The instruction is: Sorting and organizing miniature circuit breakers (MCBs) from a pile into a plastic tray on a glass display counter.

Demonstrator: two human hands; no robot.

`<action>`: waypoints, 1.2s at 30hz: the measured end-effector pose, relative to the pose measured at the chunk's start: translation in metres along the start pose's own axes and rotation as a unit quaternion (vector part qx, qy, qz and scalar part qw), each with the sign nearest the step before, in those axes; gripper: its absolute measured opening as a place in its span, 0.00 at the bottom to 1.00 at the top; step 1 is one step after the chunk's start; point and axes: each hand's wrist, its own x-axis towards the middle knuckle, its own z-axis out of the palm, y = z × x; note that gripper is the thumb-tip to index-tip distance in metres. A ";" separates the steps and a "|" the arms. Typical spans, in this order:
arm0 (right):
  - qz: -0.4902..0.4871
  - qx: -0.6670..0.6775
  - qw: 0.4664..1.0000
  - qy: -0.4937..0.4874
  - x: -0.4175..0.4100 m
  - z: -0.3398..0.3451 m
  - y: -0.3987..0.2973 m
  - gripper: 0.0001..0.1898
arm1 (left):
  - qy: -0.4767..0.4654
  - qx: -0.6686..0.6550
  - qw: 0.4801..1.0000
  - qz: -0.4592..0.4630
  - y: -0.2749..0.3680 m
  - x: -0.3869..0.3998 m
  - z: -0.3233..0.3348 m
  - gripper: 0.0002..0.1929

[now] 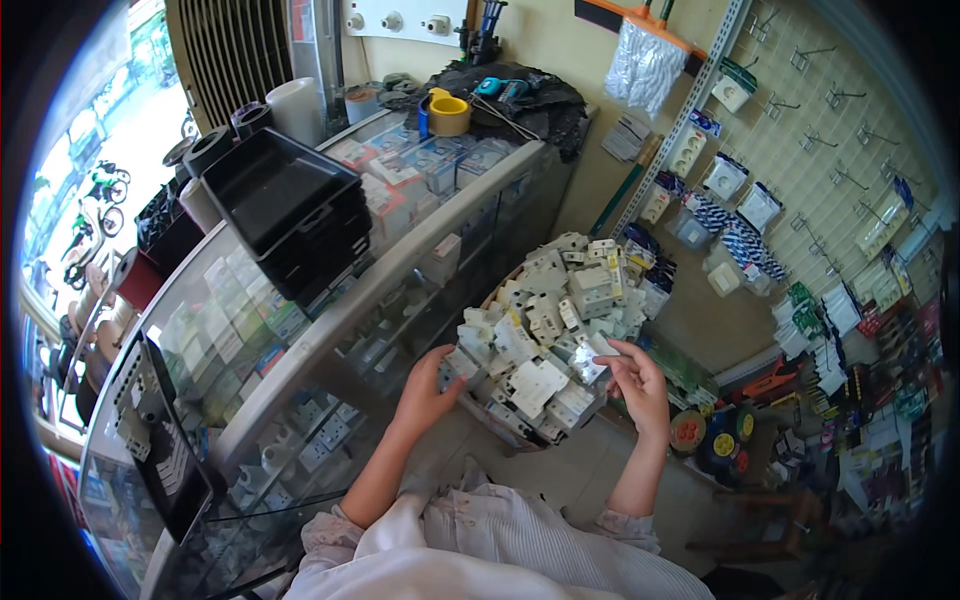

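Observation:
A box heaped with white circuit breakers [536, 386] stands before me, its cardboard rim mostly hidden under the pile. At the heap's left edge is my left hand [431, 386], thumb and fingers apart around a pale breaker [463, 363]; whether it grips the piece is unclear. My right hand [637, 382] is at the right side of the heap, fingers bent and fingertips near a shiny silver-marked piece [589, 361]. I cannot tell whether it holds that piece. On the counter at the left, a black tray [176, 465] contains several breakers and pale parts.
A glass display counter [330, 330] runs along my left, carrying stacked black plastic trays [281, 195] and tape rolls [448, 114]. Wire-grid shelving [817, 150] with packaged sockets stands at the right. A wooden stool [765, 525] is at the lower right; cable reels [724, 445] lie near the box.

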 end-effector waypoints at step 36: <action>-0.335 -0.453 0.702 -0.435 0.104 0.158 0.046 0.37 | -0.122 -0.216 0.948 -0.201 -0.121 0.088 0.044 0.20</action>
